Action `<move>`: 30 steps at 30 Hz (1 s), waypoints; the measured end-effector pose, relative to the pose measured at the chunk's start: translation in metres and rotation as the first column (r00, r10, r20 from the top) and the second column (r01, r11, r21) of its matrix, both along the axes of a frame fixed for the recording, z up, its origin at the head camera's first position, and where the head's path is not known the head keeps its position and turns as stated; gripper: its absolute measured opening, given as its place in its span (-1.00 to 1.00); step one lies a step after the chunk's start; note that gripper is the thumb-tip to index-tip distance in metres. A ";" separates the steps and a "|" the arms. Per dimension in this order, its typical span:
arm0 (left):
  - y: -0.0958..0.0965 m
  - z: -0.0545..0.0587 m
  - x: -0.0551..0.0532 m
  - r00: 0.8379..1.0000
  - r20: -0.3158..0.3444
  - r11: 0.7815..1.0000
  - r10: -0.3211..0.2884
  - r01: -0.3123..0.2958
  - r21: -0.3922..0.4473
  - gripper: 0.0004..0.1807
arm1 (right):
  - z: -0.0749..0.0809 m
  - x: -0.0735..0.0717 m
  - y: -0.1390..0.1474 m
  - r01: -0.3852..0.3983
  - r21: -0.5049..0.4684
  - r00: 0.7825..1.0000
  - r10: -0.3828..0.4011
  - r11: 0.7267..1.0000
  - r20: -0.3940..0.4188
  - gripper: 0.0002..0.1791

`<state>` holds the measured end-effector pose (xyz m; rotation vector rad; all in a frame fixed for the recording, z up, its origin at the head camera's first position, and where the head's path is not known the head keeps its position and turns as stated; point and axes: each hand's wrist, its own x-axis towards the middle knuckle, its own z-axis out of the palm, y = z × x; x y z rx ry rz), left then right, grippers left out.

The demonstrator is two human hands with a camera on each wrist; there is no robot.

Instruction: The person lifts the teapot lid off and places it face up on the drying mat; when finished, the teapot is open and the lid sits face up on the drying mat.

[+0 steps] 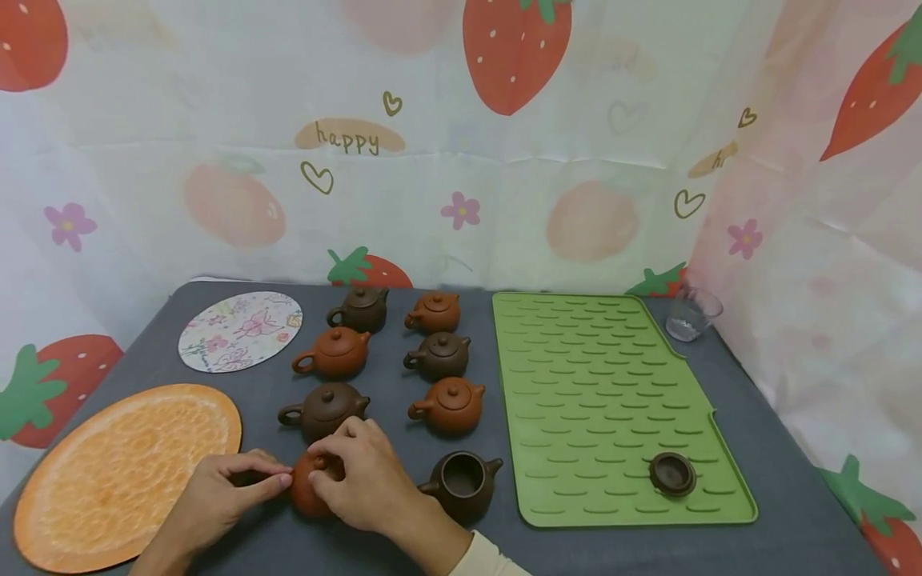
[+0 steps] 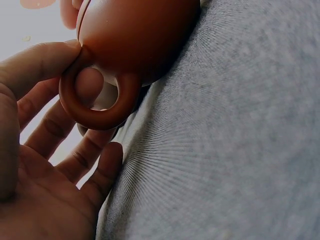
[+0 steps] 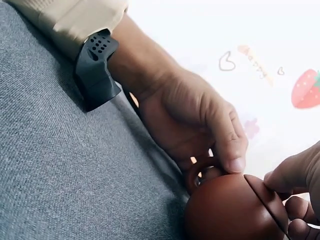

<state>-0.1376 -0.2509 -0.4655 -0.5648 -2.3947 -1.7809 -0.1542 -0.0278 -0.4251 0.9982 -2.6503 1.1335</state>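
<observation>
A reddish-brown clay teapot (image 1: 306, 498) sits at the near left of the dark table. My left hand (image 1: 223, 494) pinches its ring handle (image 2: 95, 119) between thumb and index finger, the other fingers spread loosely below. Over the top, my right hand (image 1: 367, 474) holds the lid (image 3: 267, 196) with thumb and fingers; the lid is seated on the body, a thin seam showing between them. To the right stands a dark brown teapot (image 1: 471, 502) with its mouth uncovered. A small dark lid (image 1: 673, 474) lies hollow side up on the green mat (image 1: 591, 456).
Behind my hands, lidded teapots stand in two columns, including a dark one (image 1: 327, 404) and a reddish one (image 1: 452, 406). An orange oval placemat (image 1: 130, 472) and a patterned oval mat (image 1: 241, 332) lie left. A clear glass (image 1: 691, 314) stands at the back right.
</observation>
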 end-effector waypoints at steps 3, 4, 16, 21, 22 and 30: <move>0.000 0.000 0.000 1.000 -0.001 1.000 -0.001 0.001 0.003 -0.89 | 0.000 0.000 0.000 -0.006 0.002 1.000 0.006 1.000 -0.015 -0.84; -0.001 -0.001 0.000 1.000 -0.002 1.000 -0.002 0.002 0.007 -0.89 | 0.000 0.000 0.000 -0.009 0.001 1.000 0.009 1.000 -0.020 -0.85; -0.001 -0.002 0.000 0.999 -0.016 0.999 -0.030 0.031 0.038 -0.86 | -0.001 -0.006 0.004 -0.004 -0.182 0.995 -0.014 0.983 -0.097 -0.92; 0.000 -0.002 -0.001 0.999 -0.027 0.999 -0.028 0.029 0.030 -0.84 | 0.002 -0.004 0.005 0.014 -0.265 0.999 -0.024 0.964 -0.035 -0.94; 0.000 -0.002 -0.001 0.999 -0.031 0.999 -0.029 0.030 0.027 -0.84 | 0.003 -0.004 0.005 0.019 -0.284 1.000 -0.023 0.959 -0.013 -0.95; 0.000 -0.002 0.000 0.999 -0.031 0.999 -0.036 0.037 0.034 -0.84 | 0.011 -0.003 0.007 0.032 -0.505 0.975 0.085 0.862 0.207 -0.92</move>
